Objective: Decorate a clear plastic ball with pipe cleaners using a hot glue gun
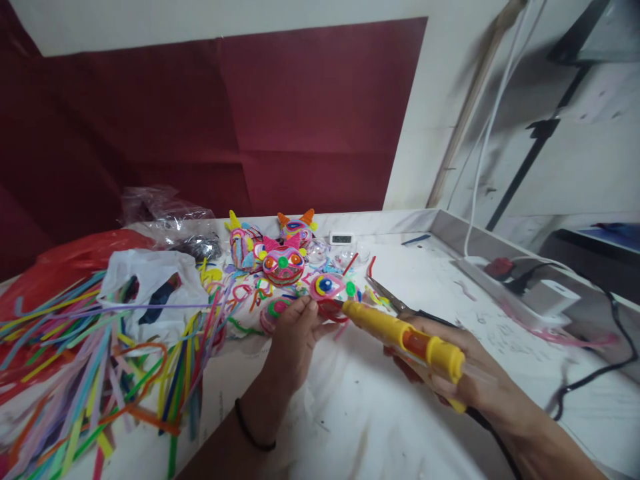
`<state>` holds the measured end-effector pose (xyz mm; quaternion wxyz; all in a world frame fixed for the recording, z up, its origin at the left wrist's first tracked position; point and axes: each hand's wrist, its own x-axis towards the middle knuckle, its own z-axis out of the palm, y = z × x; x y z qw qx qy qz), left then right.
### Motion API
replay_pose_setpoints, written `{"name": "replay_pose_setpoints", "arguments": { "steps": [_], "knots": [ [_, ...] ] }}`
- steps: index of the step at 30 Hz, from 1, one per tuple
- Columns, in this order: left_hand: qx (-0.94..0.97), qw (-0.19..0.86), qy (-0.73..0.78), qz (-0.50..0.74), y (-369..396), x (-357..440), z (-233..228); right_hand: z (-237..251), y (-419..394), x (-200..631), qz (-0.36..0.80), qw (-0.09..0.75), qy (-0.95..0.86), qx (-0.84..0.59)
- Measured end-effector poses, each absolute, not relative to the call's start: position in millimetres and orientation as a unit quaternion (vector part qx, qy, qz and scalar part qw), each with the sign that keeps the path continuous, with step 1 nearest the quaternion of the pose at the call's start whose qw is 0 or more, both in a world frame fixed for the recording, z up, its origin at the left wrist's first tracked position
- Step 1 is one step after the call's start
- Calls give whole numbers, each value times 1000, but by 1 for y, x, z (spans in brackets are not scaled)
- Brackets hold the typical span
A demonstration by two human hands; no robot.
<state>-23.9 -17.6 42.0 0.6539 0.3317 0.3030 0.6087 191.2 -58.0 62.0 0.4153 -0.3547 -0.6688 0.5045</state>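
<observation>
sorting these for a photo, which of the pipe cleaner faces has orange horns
The face at the back right of the cluster, beside the small white digital display. Its two horns are orange; the face to its left has yellow ones, and the round red face in front shows none.

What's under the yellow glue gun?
Under the yellow plastic glue gun is the right hand gripping it, then the white cloth-covered table. Black-handled metal scissors lie behind. The trigger is hidden.
</observation>
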Motion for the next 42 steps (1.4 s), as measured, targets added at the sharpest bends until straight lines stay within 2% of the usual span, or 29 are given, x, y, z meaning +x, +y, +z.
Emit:
{"name": "replay_pose_setpoints", "arguments": {
  "steps": [3,14,24,42],
  "knots": [
    [339,655,301,605,-17,-26,41,59,-56,192,541,411,-645,-350],
    [377,641,307,595,-16,-27,44,65,-61,192,550,432,-586,-408],
    [403,629,324,581,-15,-29,47,58,-51,205,566,387,-627,-368],
    [431,618,317,576,-15,-29,45,73,-52,200,672,415,-524,-319]
  ]
}}
